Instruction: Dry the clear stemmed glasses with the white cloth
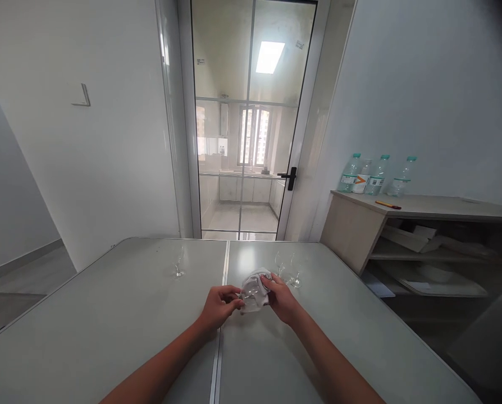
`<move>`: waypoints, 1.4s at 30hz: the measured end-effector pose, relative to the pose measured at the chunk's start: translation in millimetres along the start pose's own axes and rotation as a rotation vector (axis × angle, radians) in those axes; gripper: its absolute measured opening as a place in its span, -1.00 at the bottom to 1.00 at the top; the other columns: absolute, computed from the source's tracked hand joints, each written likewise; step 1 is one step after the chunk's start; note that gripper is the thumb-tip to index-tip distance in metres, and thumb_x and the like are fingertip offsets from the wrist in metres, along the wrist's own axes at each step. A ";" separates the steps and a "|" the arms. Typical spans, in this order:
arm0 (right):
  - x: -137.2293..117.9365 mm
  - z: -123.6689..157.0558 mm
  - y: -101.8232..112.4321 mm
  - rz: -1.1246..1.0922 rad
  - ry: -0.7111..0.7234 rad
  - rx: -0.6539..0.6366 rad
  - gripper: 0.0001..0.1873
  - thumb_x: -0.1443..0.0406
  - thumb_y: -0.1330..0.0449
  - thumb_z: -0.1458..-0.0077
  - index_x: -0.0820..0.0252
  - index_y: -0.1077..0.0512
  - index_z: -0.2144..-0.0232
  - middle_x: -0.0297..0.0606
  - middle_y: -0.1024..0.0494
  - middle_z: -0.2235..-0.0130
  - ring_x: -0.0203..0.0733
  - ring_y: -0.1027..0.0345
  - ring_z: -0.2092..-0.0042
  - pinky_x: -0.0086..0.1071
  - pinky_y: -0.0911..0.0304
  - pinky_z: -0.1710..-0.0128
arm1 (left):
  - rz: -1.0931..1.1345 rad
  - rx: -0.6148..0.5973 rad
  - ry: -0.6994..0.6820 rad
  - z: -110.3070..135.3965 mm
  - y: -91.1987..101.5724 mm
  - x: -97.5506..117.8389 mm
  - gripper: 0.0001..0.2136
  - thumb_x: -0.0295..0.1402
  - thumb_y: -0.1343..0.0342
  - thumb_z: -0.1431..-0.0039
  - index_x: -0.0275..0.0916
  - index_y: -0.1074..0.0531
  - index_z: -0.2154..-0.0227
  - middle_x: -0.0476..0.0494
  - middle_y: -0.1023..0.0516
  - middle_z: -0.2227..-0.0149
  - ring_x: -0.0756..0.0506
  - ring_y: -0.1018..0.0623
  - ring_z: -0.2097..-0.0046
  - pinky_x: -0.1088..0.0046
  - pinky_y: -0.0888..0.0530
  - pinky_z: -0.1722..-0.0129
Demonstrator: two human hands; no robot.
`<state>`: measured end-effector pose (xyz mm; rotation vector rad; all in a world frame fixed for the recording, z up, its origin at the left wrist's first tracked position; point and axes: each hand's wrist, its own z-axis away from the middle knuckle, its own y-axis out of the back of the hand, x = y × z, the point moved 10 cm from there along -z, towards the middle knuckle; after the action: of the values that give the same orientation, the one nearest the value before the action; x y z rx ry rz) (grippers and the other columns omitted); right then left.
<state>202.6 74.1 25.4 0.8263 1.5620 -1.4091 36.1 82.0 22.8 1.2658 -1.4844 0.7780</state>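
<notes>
My left hand (220, 304) pinches the stem end of a clear stemmed glass (251, 302), which lies tilted on its side above the table. Fingers of my right hand (279, 295) are closed on a white cloth (255, 276) that wraps round the bowl of that glass. Part of the bowl is hidden by the cloth and my fingers. Beyond my right hand, a stemmed glass (295, 279) stands upright beside another stemmed glass (278, 264). A further stemmed glass (178, 271) stands farther to the left.
The pale table (150, 325) has a metal seam (216, 359) down its middle. At the right stands a shelf unit (356, 224) with several plastic bottles (376, 177) and an orange-yellow pen-like object (388, 205) on top. A glass door (221, 168) is behind the table.
</notes>
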 end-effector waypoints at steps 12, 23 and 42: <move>-7.0 4.6 -11.2 0.004 0.019 -0.143 -0.67 0.05 -0.28 -0.08 0.22 -0.51 0.39 -0.25 -0.50 0.38 -0.20 -0.30 0.37 -0.36 -0.22 0.37 | 0.111 -0.367 0.136 7.9 -35.6 -2.6 -0.69 -0.14 -0.32 -0.03 -0.30 -0.48 0.55 -0.06 -0.45 0.60 0.06 -0.30 0.59 0.53 -0.18 0.57; -18.5 18.8 -28.6 0.403 0.152 -0.238 -0.69 0.04 -0.34 -0.08 0.16 -0.50 0.39 -0.36 -0.43 0.42 -0.24 -0.22 0.38 -0.38 -0.15 0.35 | 0.198 -0.416 0.223 20.2 -41.0 6.5 -0.73 -0.26 -0.35 0.08 -0.30 -0.42 0.60 0.05 -0.27 0.64 0.08 -0.20 0.57 0.51 -0.10 0.56; -14.7 12.1 -21.2 0.447 0.342 0.029 -0.68 0.01 -0.22 -0.21 0.13 -0.44 0.34 -0.35 -0.42 0.43 -0.22 -0.21 0.39 -0.36 -0.16 0.34 | 0.312 0.086 0.086 -10.3 7.7 -7.0 -0.59 -0.01 -0.30 -0.11 -0.35 -0.56 0.39 -0.05 -0.47 0.55 0.10 -0.30 0.60 0.54 -0.19 0.56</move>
<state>191.8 60.1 47.7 1.3937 1.4793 -1.0025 31.2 95.5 20.3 1.0603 -1.6128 1.0976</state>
